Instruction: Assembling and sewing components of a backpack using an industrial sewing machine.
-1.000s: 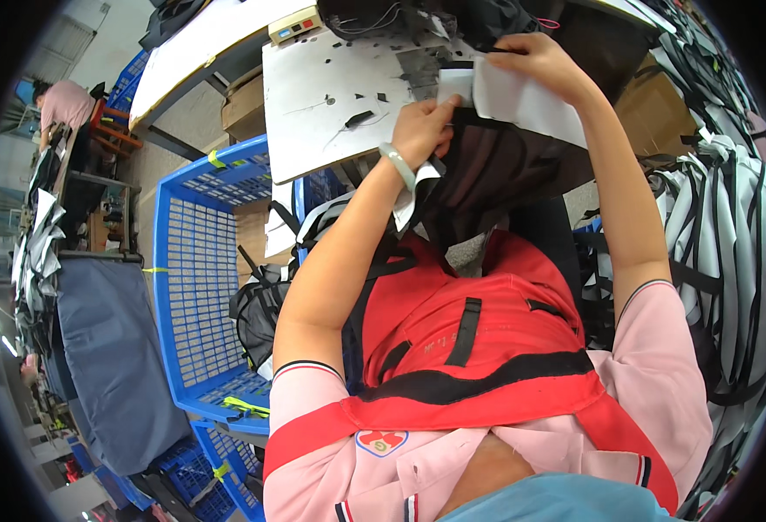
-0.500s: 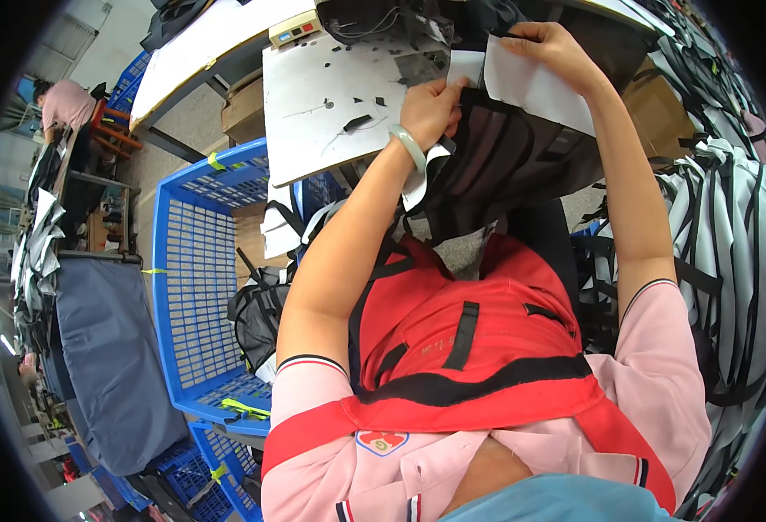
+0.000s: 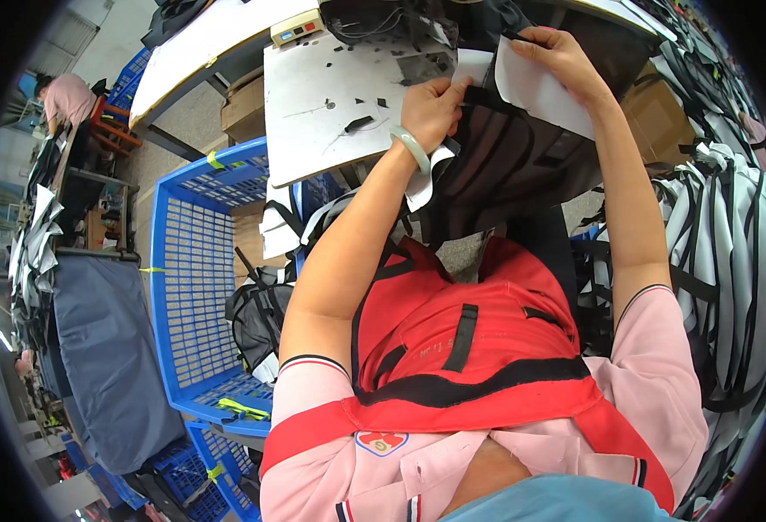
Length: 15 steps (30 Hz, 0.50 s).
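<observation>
My right hand pinches the upper edge of a white fabric panel between thumb and fingers. Closer to the middle, my left hand is closed, its thumb and finger on the edge of a dark fabric piece with a pale strip beside it. Below both hands the dark fabric hangs off the table's near edge toward my lap. A white flap sticks out under my left wrist, which wears a pale green bangle. What lies under my left fingers is partly hidden.
Dark scraps are scattered on the white worktable, with a small control box at its back. A blue plastic basket holding a dark bag stands at left. White and black strapped pieces hang at right, near a cardboard box.
Both hands have shifted slightly to the right. The white panel in my right hand has tilted a little, and the pale strip between the hands shows slightly farther right.
</observation>
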Tool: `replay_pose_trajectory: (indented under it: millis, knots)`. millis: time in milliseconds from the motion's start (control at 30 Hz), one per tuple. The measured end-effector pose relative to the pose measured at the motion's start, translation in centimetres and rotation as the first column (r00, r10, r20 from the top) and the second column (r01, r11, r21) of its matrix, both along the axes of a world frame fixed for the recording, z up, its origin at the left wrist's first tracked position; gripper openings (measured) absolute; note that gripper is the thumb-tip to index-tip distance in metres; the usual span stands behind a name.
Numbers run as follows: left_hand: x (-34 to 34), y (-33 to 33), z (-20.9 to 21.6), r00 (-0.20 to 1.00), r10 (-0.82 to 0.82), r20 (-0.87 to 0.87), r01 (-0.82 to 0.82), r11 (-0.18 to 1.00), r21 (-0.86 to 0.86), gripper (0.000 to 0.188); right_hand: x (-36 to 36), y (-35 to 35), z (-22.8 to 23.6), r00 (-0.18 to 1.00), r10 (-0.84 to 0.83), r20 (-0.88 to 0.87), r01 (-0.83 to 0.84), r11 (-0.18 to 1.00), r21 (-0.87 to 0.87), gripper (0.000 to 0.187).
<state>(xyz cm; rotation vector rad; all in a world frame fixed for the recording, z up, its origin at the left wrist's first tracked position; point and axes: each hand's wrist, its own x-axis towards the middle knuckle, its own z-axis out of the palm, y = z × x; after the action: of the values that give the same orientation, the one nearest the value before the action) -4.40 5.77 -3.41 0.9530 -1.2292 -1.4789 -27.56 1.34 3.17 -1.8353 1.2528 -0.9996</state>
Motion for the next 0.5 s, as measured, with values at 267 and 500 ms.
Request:
replay_pose_trajectory:
  millis: [267, 500]
  knots:
    - [-0.18, 0.38, 0.24, 0.999, 0.035, -0.031, -0.035, 0.999, 0.004, 0.031, -0.22, -0.13, -0.57, 0.996, -0.013, 0.085, 0.013, 1.0, 0.009, 0.027]
    - [0.24, 0.0, -0.17, 1.0, 0.012, -0.015, -0.012, 1.0, 0.006, 0.029, 0.12, -0.36, -0.48, 0.997, -0.012, 0.081, 0.008, 0.999, 0.051, 0.026]
